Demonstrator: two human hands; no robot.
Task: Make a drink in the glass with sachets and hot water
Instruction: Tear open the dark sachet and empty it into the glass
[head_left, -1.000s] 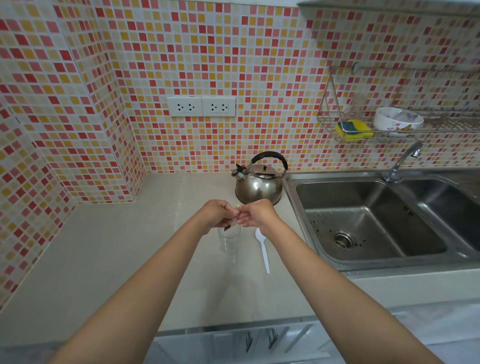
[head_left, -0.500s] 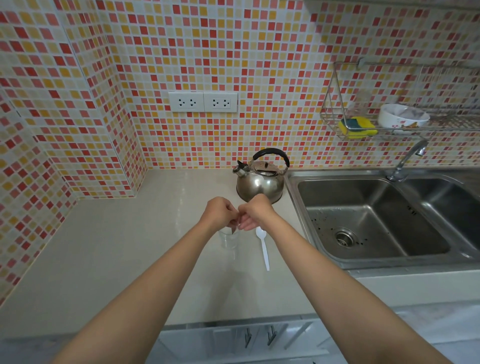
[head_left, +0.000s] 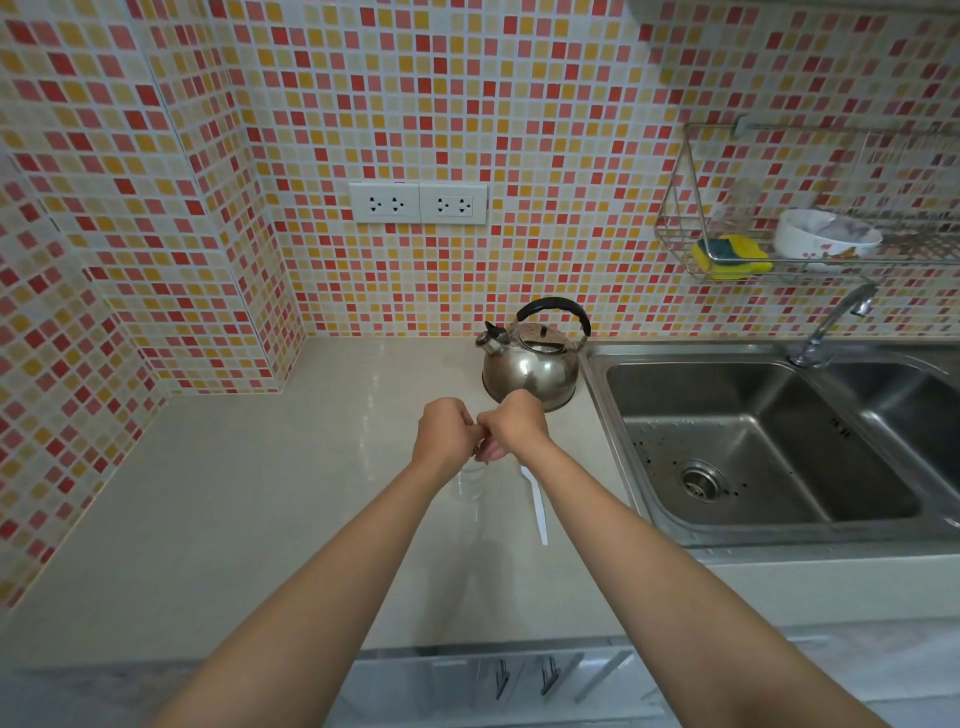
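Note:
My left hand and my right hand meet knuckle to knuckle just above a clear glass on the counter. Both pinch a small sachet between their fingertips; the sachet is almost wholly hidden by the fingers. Only the lower part of the glass shows under my left wrist. A white plastic spoon lies on the counter just right of the glass. Right behind my right hand stands a steel kettle with a black handle.
A double steel sink with a tap lies to the right. A wire rack on the tiled wall holds a sponge and a white bowl. Two sockets sit on the wall. The beige counter extends left to a tiled corner.
Both hands stay together over the glass, sinking slightly so they now cover its rim. The view has tilted a little; nothing else moved.

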